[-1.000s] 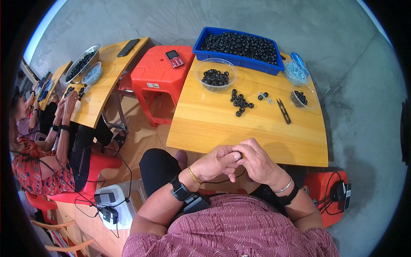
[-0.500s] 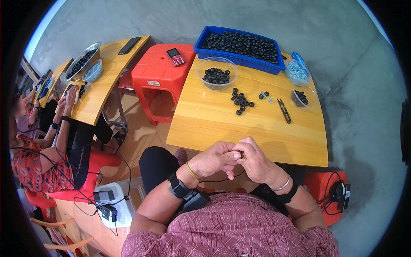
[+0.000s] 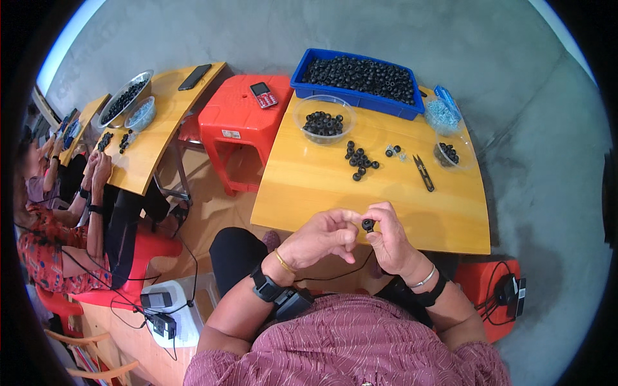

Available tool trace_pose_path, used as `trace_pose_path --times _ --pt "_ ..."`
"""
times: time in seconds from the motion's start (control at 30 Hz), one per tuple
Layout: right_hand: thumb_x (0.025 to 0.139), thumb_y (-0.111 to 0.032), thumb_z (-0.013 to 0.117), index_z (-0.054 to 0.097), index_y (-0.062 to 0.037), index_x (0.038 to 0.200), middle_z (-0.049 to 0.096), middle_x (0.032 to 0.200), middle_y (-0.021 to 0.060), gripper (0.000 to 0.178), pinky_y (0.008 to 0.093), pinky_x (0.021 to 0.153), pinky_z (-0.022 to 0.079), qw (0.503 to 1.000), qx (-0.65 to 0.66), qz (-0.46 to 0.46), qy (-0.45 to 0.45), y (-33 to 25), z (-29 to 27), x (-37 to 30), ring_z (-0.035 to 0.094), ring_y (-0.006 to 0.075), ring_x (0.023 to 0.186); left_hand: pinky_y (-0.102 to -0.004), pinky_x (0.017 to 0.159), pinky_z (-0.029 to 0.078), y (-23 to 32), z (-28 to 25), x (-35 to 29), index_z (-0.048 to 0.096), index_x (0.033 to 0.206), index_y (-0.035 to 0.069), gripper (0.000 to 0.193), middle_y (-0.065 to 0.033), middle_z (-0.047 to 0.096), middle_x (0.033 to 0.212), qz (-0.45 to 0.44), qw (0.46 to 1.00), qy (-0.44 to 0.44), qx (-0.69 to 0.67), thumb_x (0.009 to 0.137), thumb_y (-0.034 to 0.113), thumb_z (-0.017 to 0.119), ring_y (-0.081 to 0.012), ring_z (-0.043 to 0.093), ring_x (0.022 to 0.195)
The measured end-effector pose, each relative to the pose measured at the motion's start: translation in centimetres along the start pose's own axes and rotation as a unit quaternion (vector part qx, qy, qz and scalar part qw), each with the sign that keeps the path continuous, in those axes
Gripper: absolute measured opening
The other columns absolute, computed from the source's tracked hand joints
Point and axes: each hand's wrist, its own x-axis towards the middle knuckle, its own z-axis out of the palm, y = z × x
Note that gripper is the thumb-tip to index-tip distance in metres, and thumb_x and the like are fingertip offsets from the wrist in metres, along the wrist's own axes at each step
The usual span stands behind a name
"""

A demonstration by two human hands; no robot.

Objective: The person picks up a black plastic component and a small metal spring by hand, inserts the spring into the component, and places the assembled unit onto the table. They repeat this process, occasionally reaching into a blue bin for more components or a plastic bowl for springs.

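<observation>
Head view, sole feed. From my end I read the right hand (image 3: 391, 243) at lower centre with thumb and forefinger together, clamped on a small, round, glossy black bead (image 3: 367, 224). The bead sits in that pinch at centre frame, in front of the near edge of the yellow wood-grain table (image 3: 302, 193). The left hand (image 3: 324, 239), just left of it, has its forefinger stretched toward the bead; I cannot tell whether it touches, or whether the left fingers hold anything thin.

Layout: a blue rectangular plastic tray (image 3: 386, 107) heaped with black beads, top centre; a clear round plastic bowl (image 3: 324, 139) of the same beads, left below it. A loose cluster of black beads (image 3: 362, 161) lies mid-table, with dark metal snips (image 3: 423, 172) right of it, near the small clear pieces (image 3: 402, 157).

Risks, my judgement: the bead is smooth and the pinch small, so a slight roll of the thumb could squirt it out. Held about the table's edge, it might drop to the lap, where black trousers (image 3: 233, 254) would hide it. A knock to the table could set the loose cluster rolling. A careless reach rightward could meet the snips' points.
</observation>
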Motion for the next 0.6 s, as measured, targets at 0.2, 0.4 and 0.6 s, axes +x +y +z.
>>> trace_pose_path --times 0.2,0.4,0.6 --pt "0.080 -0.012 0.052 0.041 -0.0018 0.103 0.046 0.093 0.0164 0.027 0.0319 0.064 0.042 0.999 0.036 0.010 0.027 -0.9 0.7 -0.6 0.050 0.0255 0.076 -0.0340 0.085 0.044 -0.7 2.3 0.5 0.015 0.133 0.011 0.099 -0.0090 0.035 0.122 0.185 0.950 0.010 0.253 0.057 0.013 0.078 -0.0197 0.039 0.110" --pt "0.080 -0.013 0.052 0.040 -0.0002 0.103 0.047 0.089 0.0172 0.029 0.0328 0.063 0.043 0.999 0.030 0.014 0.007 -1.1 1.1 -1.0 0.051 0.0269 0.073 -0.0319 0.089 0.037 -0.5 4.0 1.2 0.016 0.134 0.013 0.111 -0.0089 0.038 0.124 0.243 0.928 0.022 0.282 0.045 0.033 0.080 -0.0177 0.039 0.111" --pt "0.082 -0.016 0.048 0.038 0.0006 0.105 0.050 0.084 0.0135 0.030 0.0316 0.062 0.044 0.999 0.036 -0.024 -0.008 -1.3 1.2 -0.8 0.053 0.0243 0.071 -0.0285 0.082 0.040 -1.6 4.4 1.6 0.042 0.116 0.005 0.083 -0.0077 0.052 0.105 0.329 0.877 0.067 0.343 0.052 0.046 0.075 -0.0161 0.051 0.093"
